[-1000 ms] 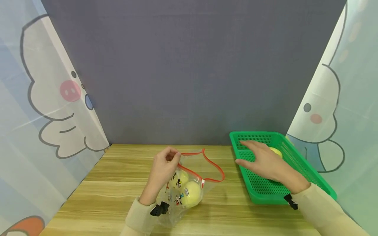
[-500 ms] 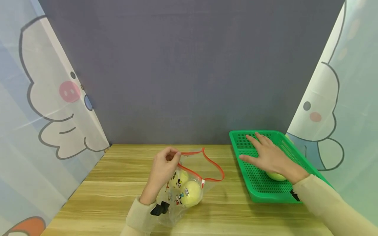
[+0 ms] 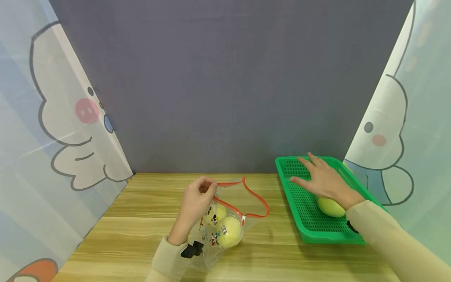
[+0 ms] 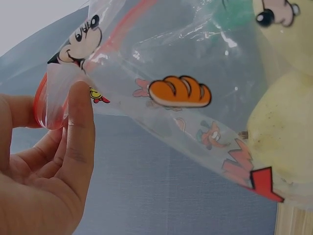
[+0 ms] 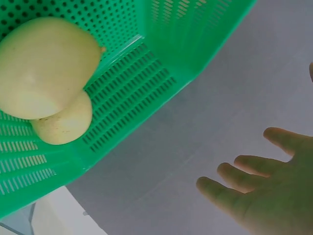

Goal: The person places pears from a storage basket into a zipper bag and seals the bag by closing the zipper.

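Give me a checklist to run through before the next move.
1. Left hand pinching the clear bag by its red-edged mouth: ok.
2. Bag mouth standing open: ok.
3. Right hand free, fingers spread: ok.
4. Green basket stocked: ok; one fruit overlaps another fruit in the right wrist view.
5. Fruit gripped by the right hand: not ok.
6. Enough room in the bag: cannot tell.

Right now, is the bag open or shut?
The bag is open: its red rim gapes, one edge pinched by the left hand.

Right hand (image 3: 323, 181) loosely spread
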Action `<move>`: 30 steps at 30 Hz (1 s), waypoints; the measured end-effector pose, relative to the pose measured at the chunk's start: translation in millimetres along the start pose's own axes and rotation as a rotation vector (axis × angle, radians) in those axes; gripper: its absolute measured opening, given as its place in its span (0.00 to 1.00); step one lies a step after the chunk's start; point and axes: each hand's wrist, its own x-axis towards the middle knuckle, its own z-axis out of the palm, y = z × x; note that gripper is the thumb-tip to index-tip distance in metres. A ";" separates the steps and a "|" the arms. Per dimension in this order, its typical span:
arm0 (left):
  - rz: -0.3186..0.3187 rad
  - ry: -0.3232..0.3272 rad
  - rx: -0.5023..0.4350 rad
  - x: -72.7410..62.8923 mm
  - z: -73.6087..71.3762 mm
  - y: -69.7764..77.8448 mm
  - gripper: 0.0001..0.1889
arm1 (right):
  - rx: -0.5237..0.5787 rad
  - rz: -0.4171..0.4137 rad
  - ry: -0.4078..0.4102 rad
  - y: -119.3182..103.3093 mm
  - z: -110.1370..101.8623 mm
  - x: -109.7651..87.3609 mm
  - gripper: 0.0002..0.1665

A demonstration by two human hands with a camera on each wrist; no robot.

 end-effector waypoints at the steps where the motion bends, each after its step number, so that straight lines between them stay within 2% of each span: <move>1: -0.001 -0.001 -0.001 -0.2 0.1 -0.3 0.05 | 0.004 0.004 0.001 1.9 0.4 1.6 0.54; 13: -0.023 0.001 0.011 -0.9 1.1 0.1 0.03 | 0.037 0.056 -0.029 26.8 10.9 11.1 0.55; 30: -0.024 -0.003 0.010 -0.6 1.4 -0.2 0.04 | 0.027 0.078 -0.098 52.7 25.7 8.4 0.47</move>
